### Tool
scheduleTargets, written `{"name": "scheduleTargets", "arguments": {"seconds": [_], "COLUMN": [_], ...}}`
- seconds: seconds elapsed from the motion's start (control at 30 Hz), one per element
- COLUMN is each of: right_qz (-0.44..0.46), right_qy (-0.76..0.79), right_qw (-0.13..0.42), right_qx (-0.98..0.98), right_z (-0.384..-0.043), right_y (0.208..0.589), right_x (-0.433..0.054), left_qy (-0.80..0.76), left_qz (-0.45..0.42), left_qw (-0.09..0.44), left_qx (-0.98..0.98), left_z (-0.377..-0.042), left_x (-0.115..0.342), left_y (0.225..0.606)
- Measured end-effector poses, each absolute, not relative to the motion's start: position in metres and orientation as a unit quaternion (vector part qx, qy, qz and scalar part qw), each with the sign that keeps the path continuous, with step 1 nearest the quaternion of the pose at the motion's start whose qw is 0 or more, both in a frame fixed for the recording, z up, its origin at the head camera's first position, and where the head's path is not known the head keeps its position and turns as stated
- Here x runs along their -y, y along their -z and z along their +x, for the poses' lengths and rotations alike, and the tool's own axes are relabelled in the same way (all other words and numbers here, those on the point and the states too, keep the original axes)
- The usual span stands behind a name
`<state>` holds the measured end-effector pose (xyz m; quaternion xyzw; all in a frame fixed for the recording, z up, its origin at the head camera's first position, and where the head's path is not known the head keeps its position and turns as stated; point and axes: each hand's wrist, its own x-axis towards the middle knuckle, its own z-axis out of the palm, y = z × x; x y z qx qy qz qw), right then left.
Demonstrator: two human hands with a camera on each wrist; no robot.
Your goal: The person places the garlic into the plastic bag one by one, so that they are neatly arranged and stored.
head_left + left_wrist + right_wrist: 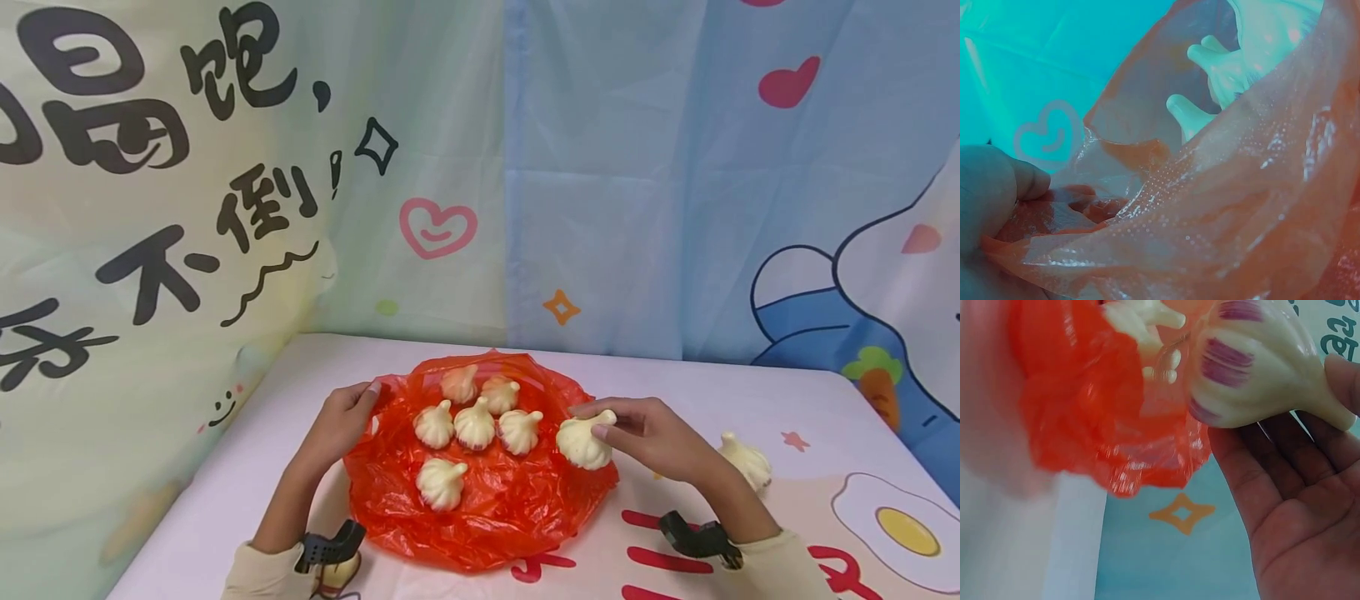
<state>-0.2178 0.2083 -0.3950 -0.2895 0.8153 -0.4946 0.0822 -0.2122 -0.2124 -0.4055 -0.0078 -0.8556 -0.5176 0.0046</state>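
Observation:
A red plastic bag (517, 525) lies spread on the table with its mouth wide, and several garlic bulbs (475, 427) rest inside it. My left hand (347, 421) pinches the bag's left edge between thumb and fingers; the left wrist view shows the crumpled film (1072, 212) at the thumb. With my right hand (656, 433) I hold one garlic bulb (585, 442) over the bag's right edge. In the right wrist view that bulb (1254, 362) shows purple streaks, its stem held between thumb and fingers.
Another garlic bulb (745, 462) lies on the table behind my right forearm. A pale, partly hidden object (339, 575) sits by my left wrist. The printed tablecloth (810, 400) covers the table, and a printed curtain (600, 167) hangs behind it.

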Motion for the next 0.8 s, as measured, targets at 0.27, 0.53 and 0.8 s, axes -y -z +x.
{"name": "scheduleTargets", "arguments": {"seconds": [0.27,0.53,0.8], "right_qz": [-0.3,-0.326,-0.337], "right_qy": [0.521,0.531,0.514], "right_qw": [0.091,0.122,0.139], "right_qx": [-0.794,-0.772,-0.777], "right_z": [-0.228,-0.239,-0.245], "right_y": [0.392,0.398,0.408], "right_x": [-0.186,-0.156,-0.131], "left_qy": [0.523,0.527,0.521], "left_qz": [-0.002,-0.002,-0.01], "left_qw": [-0.003,-0.005,0.001], "left_qx": [0.853,0.85,0.854], "left_z": [-0.213,-0.212,-0.211], "left_x": [0.214,0.212,0.211], "left_y": [0.406,0.404,0.403]}}
